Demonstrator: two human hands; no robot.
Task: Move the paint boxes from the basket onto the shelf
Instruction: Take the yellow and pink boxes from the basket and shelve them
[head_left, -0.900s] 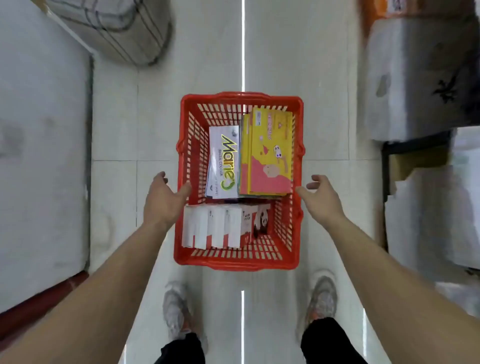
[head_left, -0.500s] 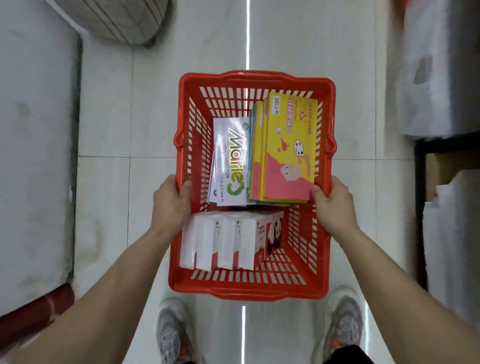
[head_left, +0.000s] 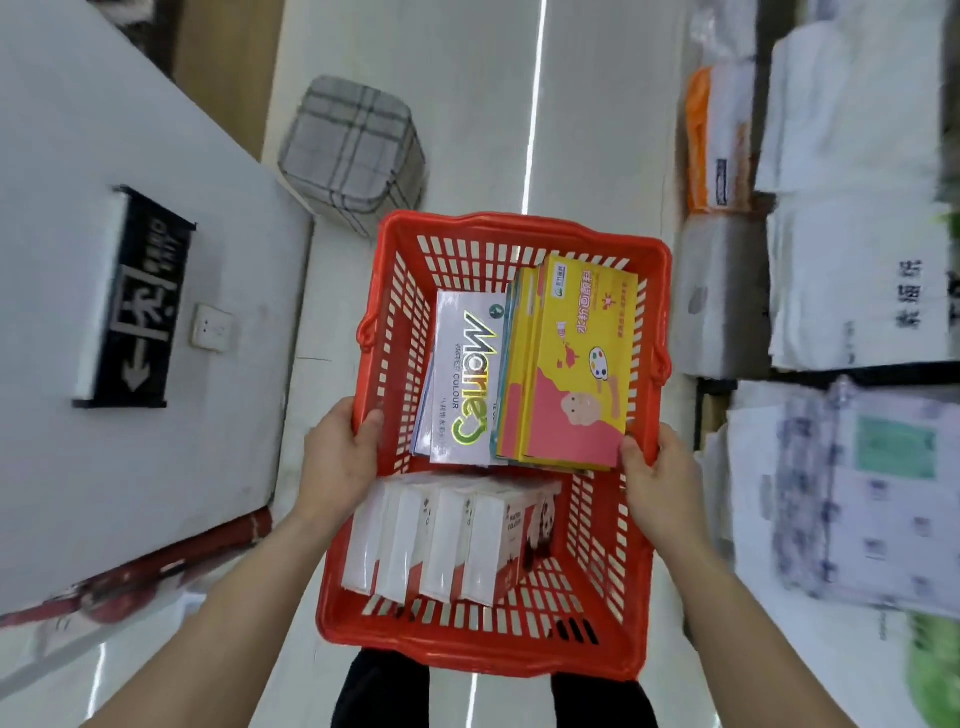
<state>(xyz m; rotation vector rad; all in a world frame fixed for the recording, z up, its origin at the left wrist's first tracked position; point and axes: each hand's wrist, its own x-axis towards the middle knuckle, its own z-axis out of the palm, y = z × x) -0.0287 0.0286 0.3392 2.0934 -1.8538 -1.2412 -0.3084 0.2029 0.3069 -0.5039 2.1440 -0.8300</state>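
Both hands are clamped on the rim of a red basket (head_left: 524, 234), the left hand (head_left: 340, 457) on its left side wall and the right hand (head_left: 660, 475) on its right, thumbs hooked inside. Between the hands, a silver box (head_left: 465, 382) printed "Marie's" and "COLOUR" is seen beside a stack of yellow-and-pink paint boxes (head_left: 574, 364) bearing a palette drawing and Chinese writing. Nearer the wrists, a row of white boxes (head_left: 447, 545) is stood on edge, one marked "WATER COLOUR" with a panda. Since half a second ago the basket has been lifted off the floor. Beyond the left hand, a black arrow sign (head_left: 137, 301) and a plaid stool (head_left: 356, 150) are visible; shelving (head_left: 841, 208) packed with white bundles is seen past the right hand.
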